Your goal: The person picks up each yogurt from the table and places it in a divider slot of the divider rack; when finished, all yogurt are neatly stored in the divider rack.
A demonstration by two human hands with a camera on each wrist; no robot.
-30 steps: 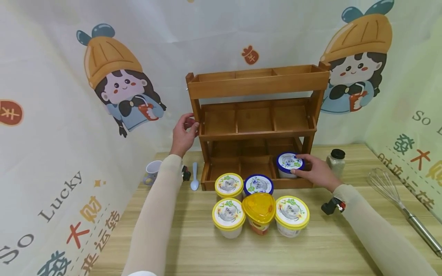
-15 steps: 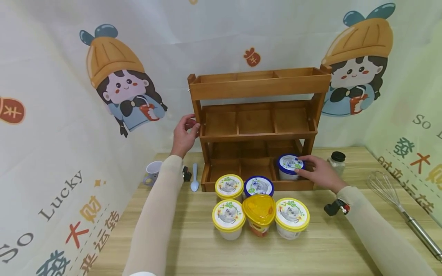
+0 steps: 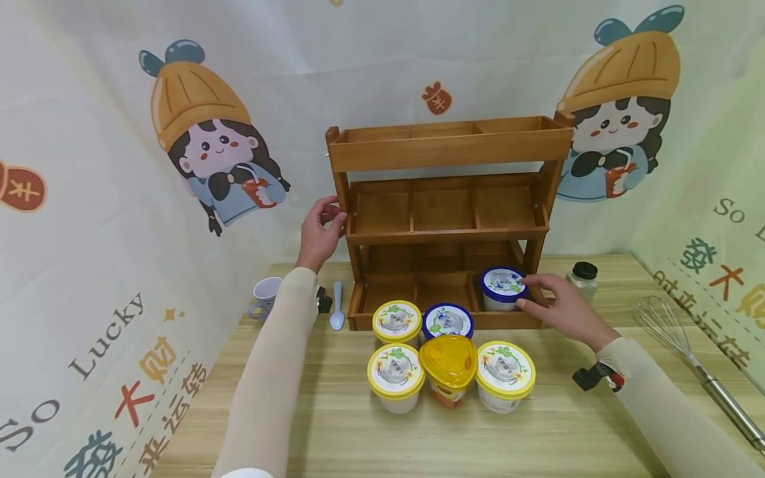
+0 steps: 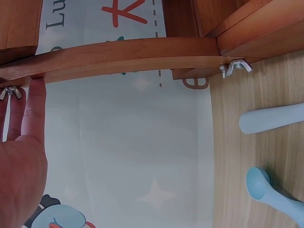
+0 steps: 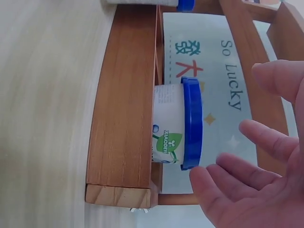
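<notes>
A blue-lidded tub (image 3: 502, 292) stands in the right compartment of the wooden rack's (image 3: 448, 234) bottom tier. Beside its right edge is my right hand (image 3: 570, 311), thumb and fingers parted. In the right wrist view the hand (image 5: 266, 175) has spread fingers, a fingertip close to the lid (image 5: 192, 123); whether it touches, I cannot tell. My left hand (image 3: 319, 234) rests against the rack's left upright, and in the left wrist view the fingers of that hand (image 4: 23, 156) meet the side bar (image 4: 133, 57) from below, not curled around it.
In front of the rack stand several yellow-lidded tubs (image 3: 505, 372), another blue-lidded tub (image 3: 448, 320) and a cup with an orange-yellow lid (image 3: 449, 362). A mug (image 3: 266, 290) and pale blue spoon (image 3: 337, 312) lie left; a black-capped jar (image 3: 583, 279) and whisk (image 3: 696, 358) are right.
My right hand has let go of the blue-lidded tub and moved slightly right. The tub stays in its compartment, and my left hand keeps its place at the rack.
</notes>
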